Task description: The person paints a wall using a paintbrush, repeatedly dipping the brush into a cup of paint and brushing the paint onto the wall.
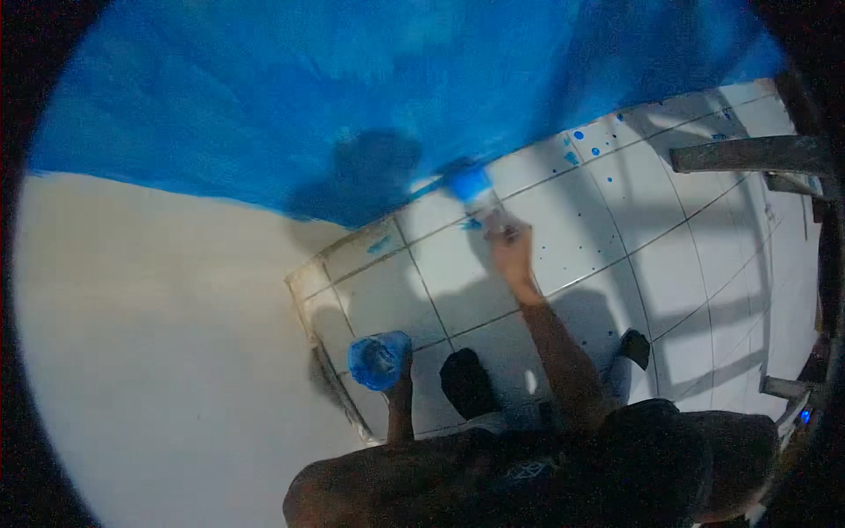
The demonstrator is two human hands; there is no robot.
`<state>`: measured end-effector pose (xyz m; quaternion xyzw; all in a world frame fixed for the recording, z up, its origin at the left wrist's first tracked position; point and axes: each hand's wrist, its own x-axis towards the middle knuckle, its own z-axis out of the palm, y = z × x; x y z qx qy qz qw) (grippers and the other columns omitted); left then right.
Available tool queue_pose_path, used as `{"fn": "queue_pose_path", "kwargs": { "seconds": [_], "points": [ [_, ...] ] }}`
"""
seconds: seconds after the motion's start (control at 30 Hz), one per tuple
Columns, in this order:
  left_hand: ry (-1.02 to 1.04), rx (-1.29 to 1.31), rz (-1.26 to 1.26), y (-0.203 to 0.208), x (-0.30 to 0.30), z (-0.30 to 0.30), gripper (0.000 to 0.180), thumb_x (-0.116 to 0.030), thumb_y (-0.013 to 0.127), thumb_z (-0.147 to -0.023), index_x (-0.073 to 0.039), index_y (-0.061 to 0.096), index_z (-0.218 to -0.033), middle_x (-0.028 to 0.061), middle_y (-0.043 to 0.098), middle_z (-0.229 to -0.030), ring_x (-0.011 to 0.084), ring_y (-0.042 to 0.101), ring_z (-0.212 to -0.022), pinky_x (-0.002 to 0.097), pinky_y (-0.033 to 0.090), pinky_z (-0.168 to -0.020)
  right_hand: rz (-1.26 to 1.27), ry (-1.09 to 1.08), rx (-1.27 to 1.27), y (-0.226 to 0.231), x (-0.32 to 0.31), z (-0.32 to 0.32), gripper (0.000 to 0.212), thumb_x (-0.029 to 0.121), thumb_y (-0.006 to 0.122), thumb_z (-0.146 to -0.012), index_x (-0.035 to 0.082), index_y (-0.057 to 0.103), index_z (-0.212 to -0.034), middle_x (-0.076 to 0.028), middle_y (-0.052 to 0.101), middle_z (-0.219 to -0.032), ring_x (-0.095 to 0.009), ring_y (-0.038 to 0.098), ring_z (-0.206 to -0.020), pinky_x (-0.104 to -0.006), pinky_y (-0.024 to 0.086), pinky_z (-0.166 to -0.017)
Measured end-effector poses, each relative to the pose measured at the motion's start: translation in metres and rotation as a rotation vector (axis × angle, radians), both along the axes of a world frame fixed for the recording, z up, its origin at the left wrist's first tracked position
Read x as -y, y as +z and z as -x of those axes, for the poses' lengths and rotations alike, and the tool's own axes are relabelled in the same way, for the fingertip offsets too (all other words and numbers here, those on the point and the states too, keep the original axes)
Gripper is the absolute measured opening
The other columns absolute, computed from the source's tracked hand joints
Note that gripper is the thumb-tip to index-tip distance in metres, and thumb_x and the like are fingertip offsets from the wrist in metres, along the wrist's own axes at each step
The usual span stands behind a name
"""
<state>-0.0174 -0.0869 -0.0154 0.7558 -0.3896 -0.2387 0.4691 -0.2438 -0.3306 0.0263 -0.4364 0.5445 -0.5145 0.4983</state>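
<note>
My right hand is closed around the handle of a paintbrush, and its wide bristles are loaded with blue paint. The brush is slightly smeared by motion. Its bristles are by the bottom edge of the blue-painted wall, just above the tiles; whether they touch the wall I cannot tell. Lower and to the left, my left hand grips a paint container smeared with blue. The container's mouth faces up, and most of the left fingers are hidden behind it.
White floor tiles carry blue drips and smears along the wall. A cream, unpainted wall meets the blue one at left. At the right, a dark wooden beam juts in. My feet in dark footwear stand on the tiles.
</note>
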Motion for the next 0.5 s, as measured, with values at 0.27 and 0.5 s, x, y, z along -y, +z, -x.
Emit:
{"fn": "queue_pose_path", "kwargs": {
  "seconds": [0.27,0.5],
  "points": [
    [0.1,-0.167,-0.168,0.024,0.002,0.026,0.059,-0.001,0.071,-0.075,-0.003,0.041,-0.126,0.0123,0.049,-0.122,0.0263,0.052,-0.104,0.0376,0.046,-0.091,0.169,0.261,-0.161,-0.011,-0.032,-0.047,0.023,0.012,0.055,-0.084,0.002,0.065,-0.102,-0.022,0.063,-0.098,-0.03,0.063,-0.091,-0.0366,0.047,-0.079],
    [0.093,-0.262,-0.004,0.03,0.003,0.034,0.059,-0.001,0.071,-0.075,-0.003,0.041,-0.125,0.0129,0.049,-0.122,0.0269,0.052,-0.104,0.0383,0.046,-0.092,-0.067,-0.658,0.416,0.007,0.007,-0.017,0.019,0.012,0.054,-0.09,-0.003,0.066,-0.093,-0.003,0.057,-0.065,-0.009,0.049,-0.056,-0.0264,0.041,-0.052]
  ]
}}
